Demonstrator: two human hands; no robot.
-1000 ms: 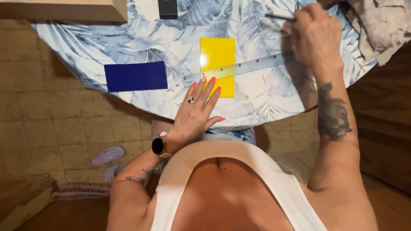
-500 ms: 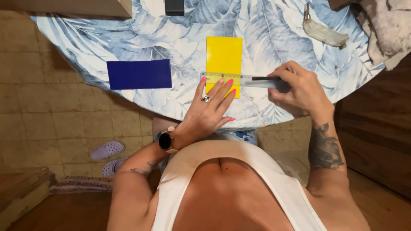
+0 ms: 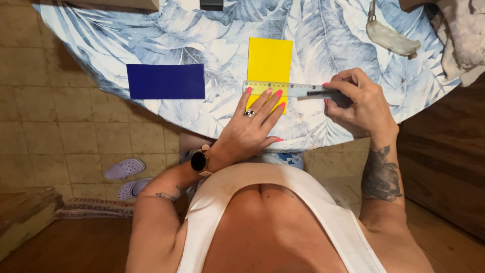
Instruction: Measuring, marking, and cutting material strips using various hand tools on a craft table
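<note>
A yellow paper sheet (image 3: 269, 60) lies on the round table with a leaf-patterned cloth (image 3: 202, 35). A clear ruler (image 3: 298, 89) lies across the sheet's near end. My left hand (image 3: 252, 126) rests flat on the cloth, its fingertips pressing on the ruler and the yellow sheet. My right hand (image 3: 358, 103) is closed around a dark pen-like tool (image 3: 323, 93), its tip lying along the ruler's right part. A dark blue paper sheet (image 3: 165, 81) lies flat to the left, apart from both hands.
A pale curved object with a metal handle (image 3: 391, 38) lies at the table's far right, next to a crumpled cloth (image 3: 462, 35). A dark object (image 3: 211, 4) sits at the far edge. Two lilac clogs (image 3: 126, 177) stand on the tiled floor at left.
My right hand came down from the table's far right with the dark tool and now sits at the ruler. The left hand slid forward onto the ruler and yellow sheet.
</note>
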